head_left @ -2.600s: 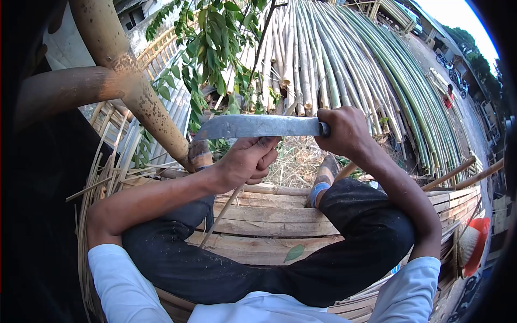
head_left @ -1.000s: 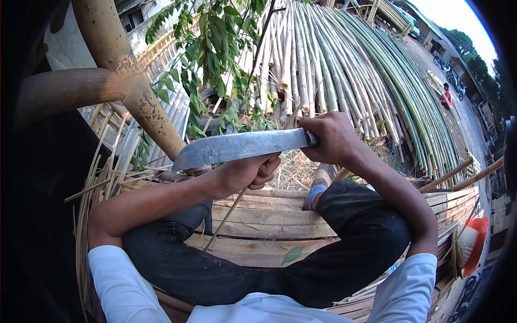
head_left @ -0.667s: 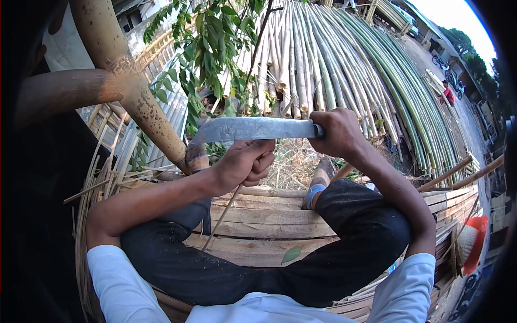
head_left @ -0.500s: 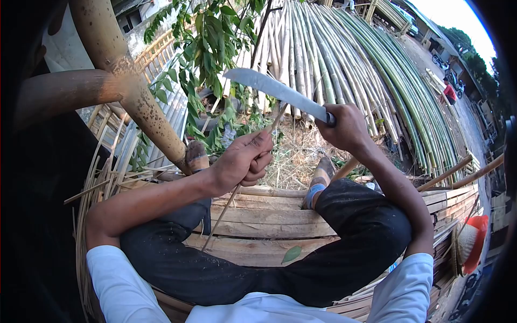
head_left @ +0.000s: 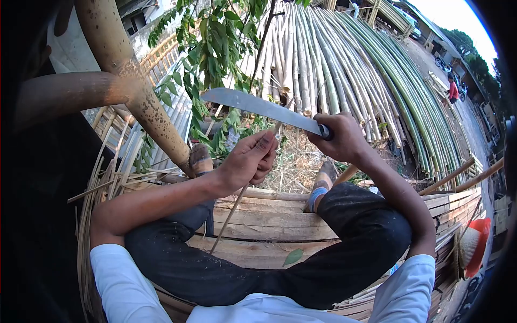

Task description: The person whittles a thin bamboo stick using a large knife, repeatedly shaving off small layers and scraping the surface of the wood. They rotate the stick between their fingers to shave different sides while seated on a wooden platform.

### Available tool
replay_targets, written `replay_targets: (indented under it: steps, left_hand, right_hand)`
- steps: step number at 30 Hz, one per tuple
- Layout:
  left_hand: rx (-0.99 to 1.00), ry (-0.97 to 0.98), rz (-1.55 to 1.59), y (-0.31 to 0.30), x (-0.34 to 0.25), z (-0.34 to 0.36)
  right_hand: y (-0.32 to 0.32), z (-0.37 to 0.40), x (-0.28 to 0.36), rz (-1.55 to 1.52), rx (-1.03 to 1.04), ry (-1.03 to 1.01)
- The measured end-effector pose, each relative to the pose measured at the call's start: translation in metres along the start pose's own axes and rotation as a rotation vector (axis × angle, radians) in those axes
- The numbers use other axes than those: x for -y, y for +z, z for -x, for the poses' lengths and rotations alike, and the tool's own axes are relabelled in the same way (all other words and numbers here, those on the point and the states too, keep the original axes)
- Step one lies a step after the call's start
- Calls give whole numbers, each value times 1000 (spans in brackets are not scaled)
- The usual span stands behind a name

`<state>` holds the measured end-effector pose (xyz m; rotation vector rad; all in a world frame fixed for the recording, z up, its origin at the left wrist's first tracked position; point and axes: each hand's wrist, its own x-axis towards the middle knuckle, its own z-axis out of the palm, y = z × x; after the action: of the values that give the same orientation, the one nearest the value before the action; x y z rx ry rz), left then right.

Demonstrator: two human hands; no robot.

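A thin bamboo strip point(head_left: 230, 218) runs up from my lap through my left hand point(head_left: 250, 161), whose fingers are closed round it. The strip's upper end pokes out above the fingers. In my right hand point(head_left: 344, 139) is the dark handle of a large knife point(head_left: 258, 106). Its grey blade points left and slightly up, lying across the strip just above my left fingers. Whether the edge touches the strip is hard to tell.
Wooden planks point(head_left: 269, 217) lie beneath my legs, with a green leaf point(head_left: 293, 257) on them. A thick bamboo post point(head_left: 145, 105) rises at left beside leafy branches. Long bamboo poles point(head_left: 344, 70) lie ahead. A person in red point(head_left: 453, 90) is far right; a red-and-white hat point(head_left: 474, 245) sits nearer.
The knife and my right hand have moved left and slightly down, bringing the blade lower over the strip. My left hand has shifted a little right. The far person now appears more upright.
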<state>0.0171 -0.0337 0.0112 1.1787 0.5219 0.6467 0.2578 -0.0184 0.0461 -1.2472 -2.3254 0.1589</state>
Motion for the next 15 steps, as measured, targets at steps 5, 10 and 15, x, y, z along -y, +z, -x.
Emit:
replay_targets:
  steps: [5,10,15]
  left_hand:
    - [66,-95,29,-8,8,-2]
    - [101,-115,-7,-4,6,2]
    - [137,-171,19,-3,-2,4]
  right_hand:
    - [9,-4,10,108,56,-189]
    - [10,-6,16,146,100,-155]
    - [8,-7,17,270,91,-67]
